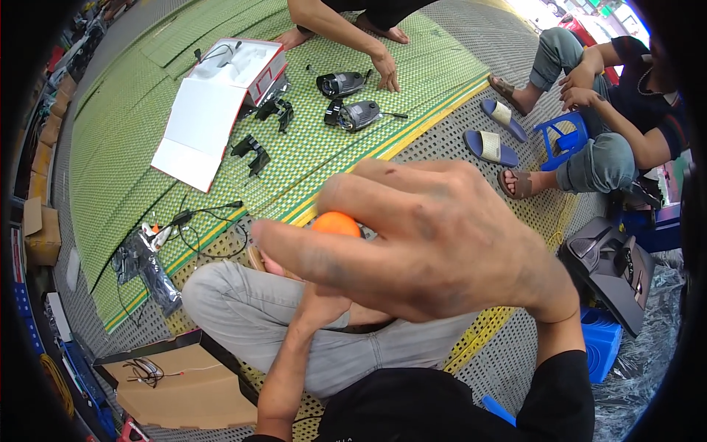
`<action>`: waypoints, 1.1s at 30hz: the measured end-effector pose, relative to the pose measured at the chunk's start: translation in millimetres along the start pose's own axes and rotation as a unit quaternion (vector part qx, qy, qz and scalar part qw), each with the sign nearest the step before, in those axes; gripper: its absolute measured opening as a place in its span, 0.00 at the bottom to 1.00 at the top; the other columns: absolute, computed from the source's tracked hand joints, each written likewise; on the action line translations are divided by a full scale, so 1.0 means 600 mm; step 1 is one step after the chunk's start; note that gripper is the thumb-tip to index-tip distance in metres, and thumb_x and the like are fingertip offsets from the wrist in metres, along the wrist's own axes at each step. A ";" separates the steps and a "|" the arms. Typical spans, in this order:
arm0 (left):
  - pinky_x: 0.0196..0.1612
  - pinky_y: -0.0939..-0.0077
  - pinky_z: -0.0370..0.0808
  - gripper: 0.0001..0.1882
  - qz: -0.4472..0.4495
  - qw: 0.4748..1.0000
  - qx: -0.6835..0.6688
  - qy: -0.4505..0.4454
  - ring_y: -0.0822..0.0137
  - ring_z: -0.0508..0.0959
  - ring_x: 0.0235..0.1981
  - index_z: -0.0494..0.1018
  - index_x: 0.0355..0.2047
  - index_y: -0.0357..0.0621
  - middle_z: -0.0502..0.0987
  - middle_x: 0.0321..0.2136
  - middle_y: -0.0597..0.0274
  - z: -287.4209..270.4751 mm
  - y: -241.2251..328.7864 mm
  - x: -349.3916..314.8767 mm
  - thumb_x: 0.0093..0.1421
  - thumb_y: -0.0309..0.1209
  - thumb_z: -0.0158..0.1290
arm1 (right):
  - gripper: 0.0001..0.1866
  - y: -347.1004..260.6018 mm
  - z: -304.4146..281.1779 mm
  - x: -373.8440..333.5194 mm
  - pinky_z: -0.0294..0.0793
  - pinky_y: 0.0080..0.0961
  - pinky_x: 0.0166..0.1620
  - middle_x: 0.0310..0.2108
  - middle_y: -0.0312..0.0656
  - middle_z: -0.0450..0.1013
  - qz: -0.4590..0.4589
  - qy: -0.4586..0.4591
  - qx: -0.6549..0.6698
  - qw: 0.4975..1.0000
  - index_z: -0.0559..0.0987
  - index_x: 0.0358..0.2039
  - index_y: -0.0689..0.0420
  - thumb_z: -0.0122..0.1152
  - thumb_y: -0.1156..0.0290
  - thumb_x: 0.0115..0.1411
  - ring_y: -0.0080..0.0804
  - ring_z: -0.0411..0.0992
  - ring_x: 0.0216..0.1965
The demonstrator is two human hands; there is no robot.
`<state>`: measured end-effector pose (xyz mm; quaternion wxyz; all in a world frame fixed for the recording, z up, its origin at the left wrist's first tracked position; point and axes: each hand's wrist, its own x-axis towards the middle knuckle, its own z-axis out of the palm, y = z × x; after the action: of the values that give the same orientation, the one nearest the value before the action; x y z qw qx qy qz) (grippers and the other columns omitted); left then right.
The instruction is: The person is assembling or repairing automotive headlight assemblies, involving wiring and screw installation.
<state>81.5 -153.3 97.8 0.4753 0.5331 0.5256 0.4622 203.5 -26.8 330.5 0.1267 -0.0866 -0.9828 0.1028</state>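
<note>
My right hand (pixel 434 236) looms close in the middle of the view, back of the hand up, its fingers bent. Between thumb and fingers shows an orange rounded thing (pixel 336 223), which the hand appears to grip; most of it is hidden. Below and behind it is my left hand (pixel 324 306), near my crossed legs in grey trousers (pixel 250 306); its fingers are covered by the right hand. Beyond, two grey-black lamp-like units (pixel 361 116) with short cables lie on the green checked mat (pixel 287 177), beside black brackets (pixel 250 152).
An open white box with red edges (pixel 195 136) lies on the mat. Left of my knee are black cables (pixel 188 217) and clear plastic bags (pixel 158 280). Another person's hand (pixel 384 70) reaches down near the units. A seated person, blue slippers (pixel 492 147) and a blue stool (pixel 561 140) are right.
</note>
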 end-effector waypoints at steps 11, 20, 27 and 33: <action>0.61 0.57 0.70 0.29 0.042 0.969 0.229 -0.088 0.55 0.74 0.60 0.69 0.61 0.39 0.74 0.60 0.52 -0.001 -0.120 -0.027 0.62 0.35 0.61 | 0.29 0.018 0.008 -0.014 0.77 0.29 0.28 0.33 0.42 0.77 0.014 0.051 0.027 0.998 0.76 0.46 0.60 0.76 0.52 0.54 0.35 0.80 0.33; 0.59 0.56 0.71 0.25 0.028 0.978 0.200 -0.044 0.51 0.75 0.57 0.72 0.57 0.40 0.76 0.55 0.51 0.004 -0.083 -0.018 0.59 0.32 0.61 | 0.23 0.012 0.029 -0.024 0.76 0.27 0.30 0.27 0.41 0.74 0.087 0.144 0.110 0.980 0.76 0.38 0.60 0.80 0.64 0.49 0.32 0.76 0.26; 0.57 0.55 0.72 0.23 0.020 0.985 0.171 -0.009 0.47 0.75 0.54 0.74 0.54 0.40 0.78 0.51 0.51 0.006 -0.061 -0.016 0.57 0.29 0.60 | 0.31 0.022 0.048 -0.002 0.80 0.40 0.51 0.51 0.52 0.78 -0.081 0.055 0.387 0.917 0.74 0.60 0.66 0.72 0.69 0.57 0.48 0.80 0.48; 0.56 0.55 0.73 0.21 0.033 0.985 0.171 -0.006 0.47 0.76 0.53 0.76 0.52 0.41 0.79 0.49 0.52 0.006 -0.062 -0.015 0.59 0.33 0.62 | 0.27 0.028 0.037 -0.026 0.81 0.34 0.45 0.43 0.49 0.80 -0.019 0.033 0.349 0.937 0.77 0.54 0.63 0.75 0.66 0.56 0.43 0.82 0.40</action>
<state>80.4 -162.6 60.5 0.3653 0.6263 0.5759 0.3776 214.9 -17.4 302.0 0.1835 -0.0216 -0.8820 0.4335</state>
